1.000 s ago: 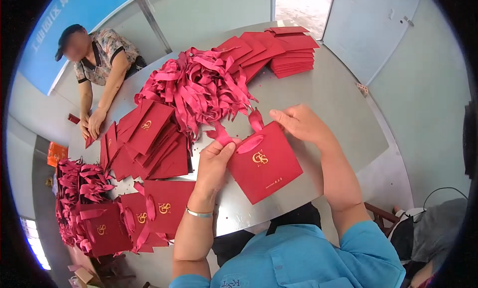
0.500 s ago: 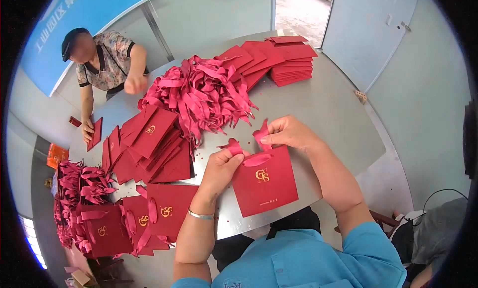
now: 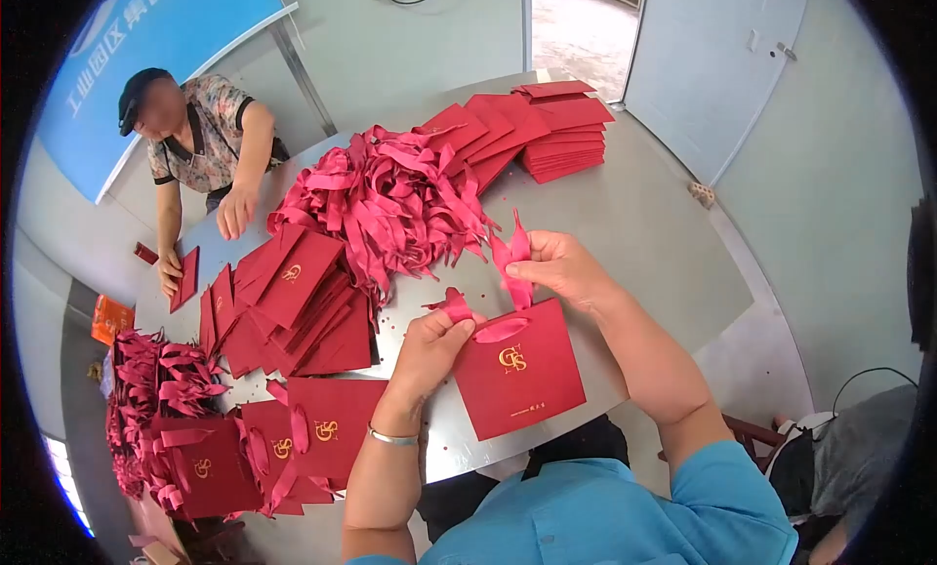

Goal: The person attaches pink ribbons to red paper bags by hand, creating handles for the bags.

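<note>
In front of me, a red paper gift bag (image 3: 532, 394) with gold lettering lies flat at the table's near edge. A pink ribbon handle (image 3: 503, 330) crosses its top. My left hand (image 3: 431, 350) is closed on the ribbon at the bag's upper left corner, with a short loose end sticking out above the fingers. Above the bag's upper right, my right hand (image 3: 554, 267) pinches the other ribbon end (image 3: 517, 245), which stands up between thumb and fingers. Where the ribbon passes through the bag is partly hidden by my fingers.
Beyond the bag lies a heap of pink ribbons (image 3: 386, 209). Stacked red bags (image 3: 566, 155) stand at the back, with more piled bags (image 3: 303, 302) to the left. Bags with ribbons (image 3: 337, 428) lie near left. A co-worker (image 3: 205, 145) sits across the table, one hand on a red bag.
My right hand has drawn its ribbon end upward, so more of it shows. My left hand keeps its hold. The co-worker's raised hand has moved down and left. My view has tilted slightly up.
</note>
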Tool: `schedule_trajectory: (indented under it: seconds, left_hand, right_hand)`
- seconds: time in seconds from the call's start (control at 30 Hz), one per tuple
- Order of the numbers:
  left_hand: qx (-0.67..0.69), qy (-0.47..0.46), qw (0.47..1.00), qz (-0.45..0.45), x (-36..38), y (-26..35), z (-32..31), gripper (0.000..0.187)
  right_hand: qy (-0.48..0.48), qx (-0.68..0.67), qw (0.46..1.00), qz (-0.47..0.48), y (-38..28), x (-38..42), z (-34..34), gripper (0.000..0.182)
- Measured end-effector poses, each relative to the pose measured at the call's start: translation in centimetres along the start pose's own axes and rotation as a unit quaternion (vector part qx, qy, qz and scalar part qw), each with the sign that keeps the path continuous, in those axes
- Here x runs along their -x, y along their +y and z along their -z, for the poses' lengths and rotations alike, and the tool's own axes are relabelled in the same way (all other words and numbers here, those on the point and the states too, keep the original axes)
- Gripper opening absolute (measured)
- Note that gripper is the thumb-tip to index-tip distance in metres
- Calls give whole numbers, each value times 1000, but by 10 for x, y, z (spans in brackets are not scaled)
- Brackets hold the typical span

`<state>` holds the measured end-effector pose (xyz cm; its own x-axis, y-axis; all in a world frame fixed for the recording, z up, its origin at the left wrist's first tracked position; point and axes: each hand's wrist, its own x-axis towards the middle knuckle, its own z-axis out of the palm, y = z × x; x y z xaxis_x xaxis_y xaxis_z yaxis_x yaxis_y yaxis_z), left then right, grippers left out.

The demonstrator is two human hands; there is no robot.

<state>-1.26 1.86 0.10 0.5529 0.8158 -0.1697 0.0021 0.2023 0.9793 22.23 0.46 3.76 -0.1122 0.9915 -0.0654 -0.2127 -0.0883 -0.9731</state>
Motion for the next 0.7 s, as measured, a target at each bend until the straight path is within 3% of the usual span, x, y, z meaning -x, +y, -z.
schedule_trajectory:
  seconds: [0.33,0.37,0.5,0.57,0.6,0.67,0.7]
  left_hand:
    - [-18,-13,1000,12,3,5,-1,18]
    - [-18,5,1000,9,3,4,-2,18]
    - [-168,-70,975,-127,5,11,-4,20]
    - [-149,-104,972,-153,7,16,-3,19]
    - [-148,-78,975,-149,9,13,-2,19]
    - [-5,-100,990,-97,6,13,-3,19]
    - [-7,-97,990,-100,4,11,-3,19]
  right_hand:
    - [63,-40,994,76,6,1,3,15]
    - [107,2,992,68,4,3,3,15]
    - [125,124,983,57,8,-4,1,25]
    - [96,106,988,52,14,-11,0,31]
    - [98,90,990,49,17,-14,0,33]
    - [85,54,995,16,22,-22,7,34]
    - [92,19,996,-16,25,-26,15,35]
